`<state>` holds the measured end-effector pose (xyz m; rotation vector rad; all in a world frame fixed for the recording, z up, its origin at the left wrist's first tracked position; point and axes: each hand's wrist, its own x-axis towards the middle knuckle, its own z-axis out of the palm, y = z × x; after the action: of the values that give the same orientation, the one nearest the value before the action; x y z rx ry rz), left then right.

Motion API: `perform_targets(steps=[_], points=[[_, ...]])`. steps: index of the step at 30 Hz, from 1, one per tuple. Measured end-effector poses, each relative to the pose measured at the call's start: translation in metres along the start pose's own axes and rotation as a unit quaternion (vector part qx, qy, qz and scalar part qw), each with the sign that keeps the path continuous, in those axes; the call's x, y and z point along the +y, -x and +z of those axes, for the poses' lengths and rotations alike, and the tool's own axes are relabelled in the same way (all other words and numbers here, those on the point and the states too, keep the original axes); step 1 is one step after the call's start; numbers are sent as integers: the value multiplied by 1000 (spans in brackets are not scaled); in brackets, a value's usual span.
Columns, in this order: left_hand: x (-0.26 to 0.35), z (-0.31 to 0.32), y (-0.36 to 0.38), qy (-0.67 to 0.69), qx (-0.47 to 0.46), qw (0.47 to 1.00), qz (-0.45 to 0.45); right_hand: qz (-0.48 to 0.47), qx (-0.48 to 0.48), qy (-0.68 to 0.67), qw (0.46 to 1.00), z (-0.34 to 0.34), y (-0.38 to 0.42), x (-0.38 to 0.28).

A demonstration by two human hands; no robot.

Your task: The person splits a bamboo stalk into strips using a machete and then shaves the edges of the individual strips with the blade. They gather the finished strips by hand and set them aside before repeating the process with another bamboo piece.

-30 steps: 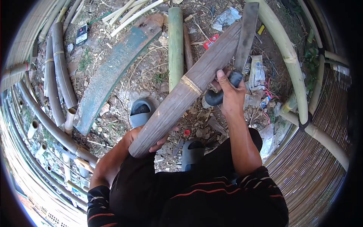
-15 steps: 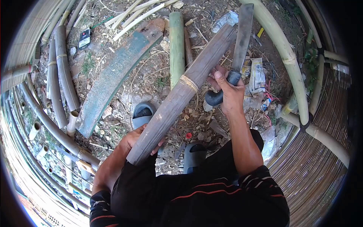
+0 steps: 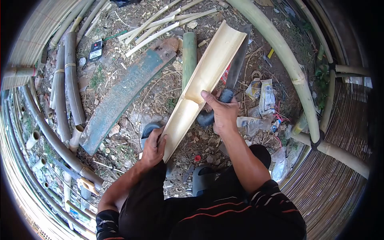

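Note:
A split bamboo half (image 3: 208, 72) lies diagonally across the middle of the view, its pale hollow inner side facing up and a node wall showing partway along. My left hand (image 3: 153, 147) grips its lower end, fingers closed on the edge. My right hand (image 3: 224, 114) is closed round the dark handle of a large knife (image 3: 239, 60), the thumb resting on the bamboo's edge near the node. The blade points up and away, partly hidden behind the bamboo. The handle's curved end hooks out below the hand.
A worn blue-green board (image 3: 124, 90) slants on the littered ground at left. Behind stand a green bamboo piece (image 3: 189, 56) and pale strips (image 3: 154, 34). A thick curved bamboo pole (image 3: 276, 38) arches at right. Plastic wrappers (image 3: 266, 96) lie near my right arm.
The bamboo half has been turned over from its grey outer side to its pale inner side. Both hands have shifted, the right one leftward and down with the knife.

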<state>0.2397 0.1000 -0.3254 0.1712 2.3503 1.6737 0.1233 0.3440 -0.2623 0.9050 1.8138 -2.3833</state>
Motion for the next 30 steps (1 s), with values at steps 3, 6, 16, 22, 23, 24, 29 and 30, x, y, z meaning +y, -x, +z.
perform_targets(steps=[3,6,16,22,23,24,29,30], points=[[4,-6,-1,-43,57,995,76,-43,27,37,998,15,-2,-3],[27,-52,-26,112,-48,988,91,-82,-11,37,996,30,4,-21],[98,-149,-60,247,110,956,111,-133,-367,120,913,125,54,-46],[123,-144,-30,261,161,942,134,-136,-422,106,890,161,78,-43],[126,-146,-25,329,165,920,135,-144,-400,111,898,161,79,-44],[132,-153,-21,322,166,922,138,-152,-379,114,906,161,80,-45],[187,-200,-22,128,273,947,113,-208,-273,207,916,108,80,-109],[196,-209,-28,93,285,946,122,-221,-271,227,909,96,82,-123]])
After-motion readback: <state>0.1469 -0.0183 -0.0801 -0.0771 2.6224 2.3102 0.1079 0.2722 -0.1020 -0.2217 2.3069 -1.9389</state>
